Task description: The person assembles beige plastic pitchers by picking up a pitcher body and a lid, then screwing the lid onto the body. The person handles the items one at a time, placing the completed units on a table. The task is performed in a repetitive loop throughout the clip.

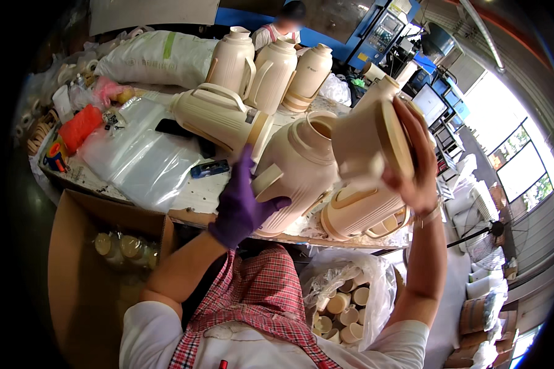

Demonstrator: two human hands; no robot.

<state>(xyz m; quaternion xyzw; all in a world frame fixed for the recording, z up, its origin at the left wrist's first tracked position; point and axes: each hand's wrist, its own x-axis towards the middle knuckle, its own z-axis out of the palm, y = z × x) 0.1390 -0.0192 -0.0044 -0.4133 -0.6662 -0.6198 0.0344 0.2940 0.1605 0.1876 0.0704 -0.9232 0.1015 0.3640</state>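
Note:
A cream vacuum flask (298,172) with ribbed sides and an open mouth stands, slightly tilted, at the table's front edge. My left hand (237,200), in a purple glove, is at its handle side; the forefinger is stretched up and the thumb reaches across the flask's lower body. My bare right hand (417,160) grips a cream flask part (360,138) by its wide round rim, to the right of the flask's mouth. This part is blurred, and its exact kind is unclear. Below it another cream flask (363,212) lies on its side.
A cream flask (218,117) lies behind my left hand; several others (274,71) stand farther back. Clear plastic bags (138,154) cover the table's left. Below are a cardboard box (74,258) and a bag of cream cups (351,301). A person (277,32) is beyond the table.

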